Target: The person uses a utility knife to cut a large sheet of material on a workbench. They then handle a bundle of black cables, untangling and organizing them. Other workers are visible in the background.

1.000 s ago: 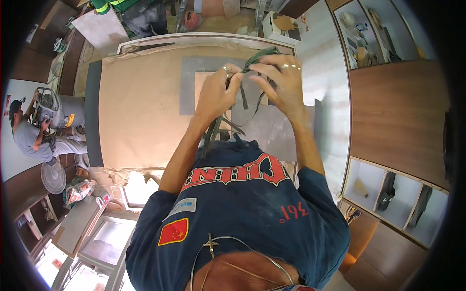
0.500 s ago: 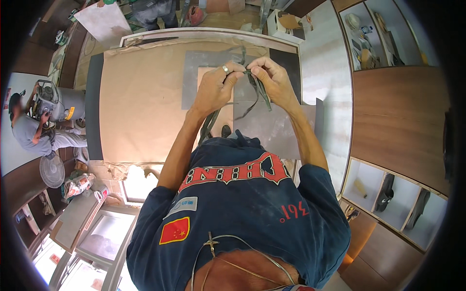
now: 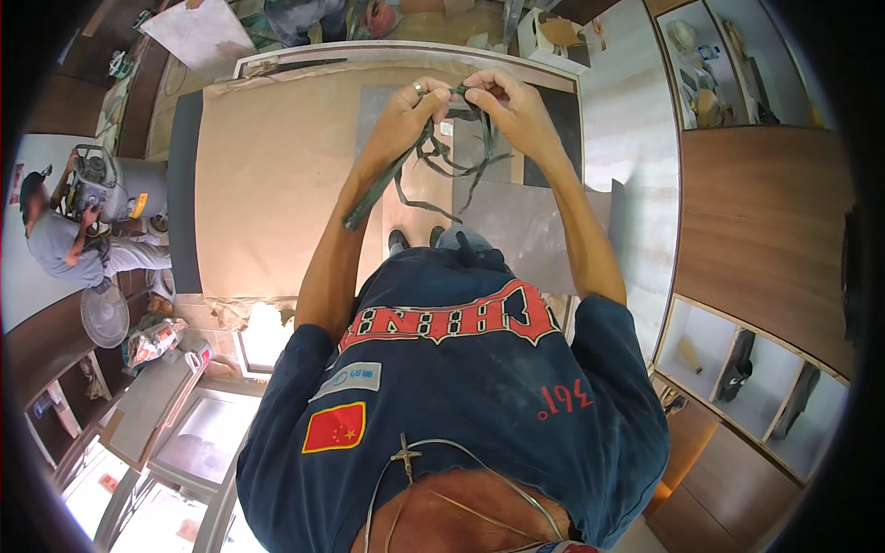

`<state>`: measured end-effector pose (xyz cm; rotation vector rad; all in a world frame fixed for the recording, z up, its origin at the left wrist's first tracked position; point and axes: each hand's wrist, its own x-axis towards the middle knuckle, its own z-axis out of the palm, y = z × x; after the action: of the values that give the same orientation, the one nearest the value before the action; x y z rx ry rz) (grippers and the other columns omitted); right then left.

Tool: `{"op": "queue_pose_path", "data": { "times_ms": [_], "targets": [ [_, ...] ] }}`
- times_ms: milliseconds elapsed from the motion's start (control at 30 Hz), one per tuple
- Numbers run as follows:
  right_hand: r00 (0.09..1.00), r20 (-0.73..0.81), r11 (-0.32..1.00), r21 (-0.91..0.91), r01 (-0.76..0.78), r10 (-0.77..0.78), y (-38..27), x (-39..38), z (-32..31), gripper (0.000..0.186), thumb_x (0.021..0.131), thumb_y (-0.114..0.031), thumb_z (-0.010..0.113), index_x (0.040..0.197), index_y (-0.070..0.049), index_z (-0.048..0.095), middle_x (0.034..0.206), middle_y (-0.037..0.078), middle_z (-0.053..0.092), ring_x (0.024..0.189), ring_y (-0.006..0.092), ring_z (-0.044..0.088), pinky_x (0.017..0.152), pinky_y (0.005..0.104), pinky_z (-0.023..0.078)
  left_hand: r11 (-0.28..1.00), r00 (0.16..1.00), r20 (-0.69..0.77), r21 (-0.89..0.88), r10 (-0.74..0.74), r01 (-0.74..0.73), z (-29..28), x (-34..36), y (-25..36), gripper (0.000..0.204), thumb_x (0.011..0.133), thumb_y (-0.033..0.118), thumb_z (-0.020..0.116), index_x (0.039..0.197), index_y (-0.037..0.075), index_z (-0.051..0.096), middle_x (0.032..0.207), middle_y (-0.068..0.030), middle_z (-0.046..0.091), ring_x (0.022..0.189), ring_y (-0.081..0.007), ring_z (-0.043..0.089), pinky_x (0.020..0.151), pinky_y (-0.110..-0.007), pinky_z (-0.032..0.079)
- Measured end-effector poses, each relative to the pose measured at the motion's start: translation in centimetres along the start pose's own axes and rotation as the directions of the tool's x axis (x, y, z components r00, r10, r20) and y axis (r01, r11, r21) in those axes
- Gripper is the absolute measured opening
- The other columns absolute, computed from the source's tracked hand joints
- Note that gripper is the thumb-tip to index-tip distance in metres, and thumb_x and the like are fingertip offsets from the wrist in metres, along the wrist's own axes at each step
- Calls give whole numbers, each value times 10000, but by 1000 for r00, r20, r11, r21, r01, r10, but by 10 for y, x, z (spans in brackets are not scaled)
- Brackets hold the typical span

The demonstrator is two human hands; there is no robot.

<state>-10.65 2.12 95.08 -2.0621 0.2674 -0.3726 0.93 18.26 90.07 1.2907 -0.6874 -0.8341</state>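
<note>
My left hand (image 3: 403, 122), with a ring on one finger, and my right hand (image 3: 513, 112) are raised close together ahead of my chest. Both pinch a bundle of thin, dark green, ribbon-like strips (image 3: 431, 153) at their fingertips, with a short stretch drawn between them. Loose strands dangle in loops below. A thicker dark end hangs beside my left forearm. Just where the strips join or cross is hidden by my fingers. Brown paper sheeting (image 3: 277, 184) and grey sheets (image 3: 525, 230) lie below my hands.
On the far left a person (image 3: 64, 235) handles a grey machine (image 3: 124, 189) near a white fan (image 3: 105, 314). Wooden shelving (image 3: 765, 203) lines the right side. A white box (image 3: 546, 46) stands at the far edge, where another person's legs (image 3: 306, 20) show.
Both hands have moved farther away from my body, with the strips still pinched. More strands now hang loose between and below them, and the thicker end has swung out by my left forearm.
</note>
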Motion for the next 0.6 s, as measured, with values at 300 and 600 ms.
{"op": "queue_pose_path", "data": {
  "times_ms": [300, 600],
  "targets": [
    [957, -66, 928, -271, 255, -282, 54, 6, 1, 149, 889, -97, 619, 1005, -3, 617, 932, 147, 637, 870, 288, 620, 794, 358, 473, 991, 994, -1, 75, -107, 107, 24, 5, -39, 278, 1004, 268, 499, 1003, 34, 649, 693, 7, 563, 647, -84, 527, 610, -254, 433],
    [998, 28, 996, -66, 58, -57, 112, 14, -20, 149, 858, -110, 672, 962, -6, 653, 872, 126, 643, 818, 269, 632, 749, 356, 487, 835, 965, -262, 532, 3, 142, 55, 45, -43, 276, 933, 328, 652, 1010, 65, 688, 620, -47, 568, 571, -128, 515, 539, -315, 412]
  ]
}}
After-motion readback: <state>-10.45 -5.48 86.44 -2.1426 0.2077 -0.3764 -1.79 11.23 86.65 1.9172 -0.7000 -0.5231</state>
